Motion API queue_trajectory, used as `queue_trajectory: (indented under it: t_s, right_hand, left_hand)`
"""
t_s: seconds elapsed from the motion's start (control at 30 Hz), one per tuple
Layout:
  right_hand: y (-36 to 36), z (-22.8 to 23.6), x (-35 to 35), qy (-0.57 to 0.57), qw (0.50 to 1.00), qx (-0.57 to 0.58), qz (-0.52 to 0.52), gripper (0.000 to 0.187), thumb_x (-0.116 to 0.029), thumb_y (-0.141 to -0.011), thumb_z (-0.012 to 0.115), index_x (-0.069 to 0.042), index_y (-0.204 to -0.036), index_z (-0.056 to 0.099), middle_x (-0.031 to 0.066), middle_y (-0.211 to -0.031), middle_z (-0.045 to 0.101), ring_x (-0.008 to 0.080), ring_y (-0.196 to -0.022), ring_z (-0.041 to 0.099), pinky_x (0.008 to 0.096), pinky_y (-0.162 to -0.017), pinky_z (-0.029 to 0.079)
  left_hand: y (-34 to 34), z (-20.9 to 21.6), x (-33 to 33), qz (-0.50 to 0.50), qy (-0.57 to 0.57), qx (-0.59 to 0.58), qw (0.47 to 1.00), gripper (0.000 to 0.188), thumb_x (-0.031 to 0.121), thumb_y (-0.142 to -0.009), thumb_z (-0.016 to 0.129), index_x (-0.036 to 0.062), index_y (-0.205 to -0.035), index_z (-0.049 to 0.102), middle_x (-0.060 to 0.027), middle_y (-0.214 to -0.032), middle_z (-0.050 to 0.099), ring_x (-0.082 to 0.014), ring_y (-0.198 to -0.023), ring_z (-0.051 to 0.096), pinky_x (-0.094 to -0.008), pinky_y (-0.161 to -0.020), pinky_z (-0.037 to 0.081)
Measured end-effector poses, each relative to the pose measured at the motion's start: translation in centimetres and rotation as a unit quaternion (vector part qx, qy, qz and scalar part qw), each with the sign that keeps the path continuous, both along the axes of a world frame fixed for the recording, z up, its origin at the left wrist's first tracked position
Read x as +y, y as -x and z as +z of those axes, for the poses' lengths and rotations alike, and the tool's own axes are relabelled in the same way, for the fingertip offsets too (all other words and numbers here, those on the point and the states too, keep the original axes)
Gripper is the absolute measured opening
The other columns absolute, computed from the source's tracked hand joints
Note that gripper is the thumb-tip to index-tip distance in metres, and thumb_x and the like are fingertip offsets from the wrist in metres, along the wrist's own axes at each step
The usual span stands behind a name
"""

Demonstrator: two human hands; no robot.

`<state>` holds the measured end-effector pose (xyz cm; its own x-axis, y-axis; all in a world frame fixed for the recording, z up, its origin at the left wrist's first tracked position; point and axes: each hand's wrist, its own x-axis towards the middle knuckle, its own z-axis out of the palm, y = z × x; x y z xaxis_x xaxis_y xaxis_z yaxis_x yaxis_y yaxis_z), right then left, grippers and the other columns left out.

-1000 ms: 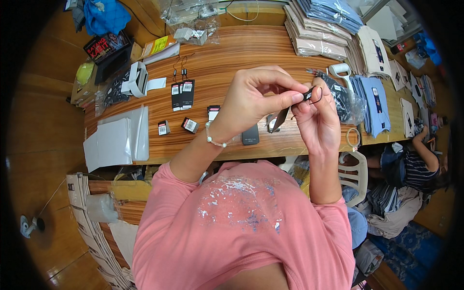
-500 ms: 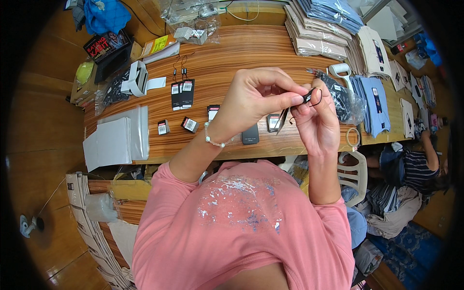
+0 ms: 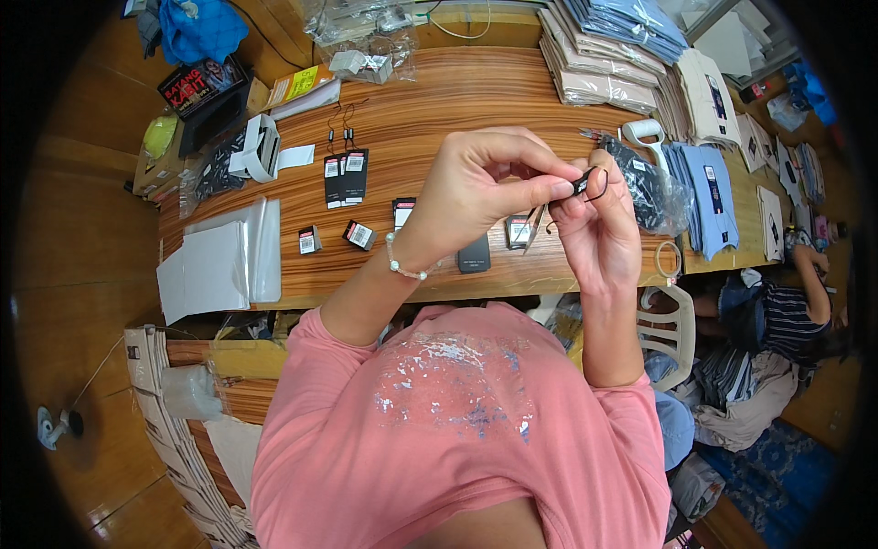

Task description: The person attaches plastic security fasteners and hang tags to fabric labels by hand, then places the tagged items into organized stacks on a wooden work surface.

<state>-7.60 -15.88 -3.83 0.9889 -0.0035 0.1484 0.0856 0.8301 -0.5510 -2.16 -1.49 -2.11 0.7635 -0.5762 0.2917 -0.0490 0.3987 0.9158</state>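
Observation:
In front of my chest, both hands are raised over the table. My left hand, with a bead bracelet on its wrist, pinches a hang-tag string by its small black plastic fastener. Close against it, my right hand grips the same string, whose thin black loop stands out between the fingers. A pointed metal tool with two thin prongs hangs between the hands; which hand holds it is hidden. Below lie a dark tag and a stack of small tags, partly behind the tool.
Black hang tags with strings and small label stacks lie to the left, past them clear plastic sleeves. A bag of black strings, a white tape roller and folded shirts are right. Another person sits far right.
The two prongs of the metal tool show slightly farther apart. Both hands keep nearly the same place and hold on the string.

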Motion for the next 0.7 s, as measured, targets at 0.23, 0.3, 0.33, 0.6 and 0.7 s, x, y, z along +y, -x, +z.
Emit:
queue_trajectory:
  t_s: [0.23,0.3,0.33,0.6,0.7]
  right_hand:
    - [0.06,-0.07,0.06,-0.011,1.000,-0.002,0.010,0.009,-0.009,-0.087,0.053,-0.005,-0.080,0.048,0.0099,-0.080,0.059,0.0134,-0.067,0.056,0.0253,-0.060,0.047]
    - [0.10,-0.05,0.09,-0.012,1.000,-0.001,0.010,0.009,-0.009,-0.087,0.053,-0.005,-0.080,0.048,0.0099,-0.080,0.059,0.0132,-0.067,0.056,0.0251,-0.060,0.046]
    - [0.13,-0.09,0.06,-0.011,1.000,-0.001,0.008,0.009,-0.009,-0.087,0.053,-0.005,-0.080,0.048,0.0099,-0.080,0.058,0.0132,-0.067,0.056,0.0251,-0.060,0.047]
    - [0.18,-0.25,0.01,-0.012,1.000,-0.009,0.013,0.010,-0.010,-0.087,0.053,-0.005,-0.080,0.048,0.0100,-0.080,0.058,0.0136,-0.067,0.056,0.0251,-0.060,0.048]
    - [0.22,-0.24,0.09,-0.013,1.000,-0.009,0.012,0.010,-0.010,-0.087,0.053,-0.005,-0.080,0.048,0.0103,-0.080,0.059,0.0135,-0.067,0.056,0.0250,-0.060,0.048]
  left_hand:
    - [0.06,-0.09,-0.05,0.014,-0.009,-0.023,1.000,0.016,-0.006,-0.073,0.065,-0.0014,-0.088,0.066,-0.0073,-0.082,0.061,-0.0114,-0.075,0.059,-0.0214,-0.066,0.048]
    - [0.12,-0.02,0.01,0.013,-0.013,-0.020,1.000,0.016,-0.006,-0.073,0.065,-0.0014,-0.088,0.066,-0.0074,-0.082,0.061,-0.0114,-0.075,0.059,-0.0213,-0.066,0.048]
    - [0.15,-0.01,0.00,0.015,-0.012,-0.022,1.000,0.016,-0.006,-0.073,0.065,-0.0014,-0.088,0.066,-0.0074,-0.082,0.061,-0.0114,-0.075,0.059,-0.0213,-0.066,0.048]
    - [0.30,-0.16,-0.03,0.016,-0.007,-0.026,1.000,0.017,-0.007,-0.073,0.065,-0.0015,-0.088,0.066,-0.0075,-0.082,0.061,-0.0113,-0.074,0.059,-0.0210,-0.065,0.048]
    - [0.42,-0.05,0.07,0.019,-0.016,-0.021,0.999,0.017,-0.007,-0.073,0.065,-0.0014,-0.088,0.066,-0.0075,-0.082,0.061,-0.0113,-0.074,0.059,-0.0210,-0.065,0.048]
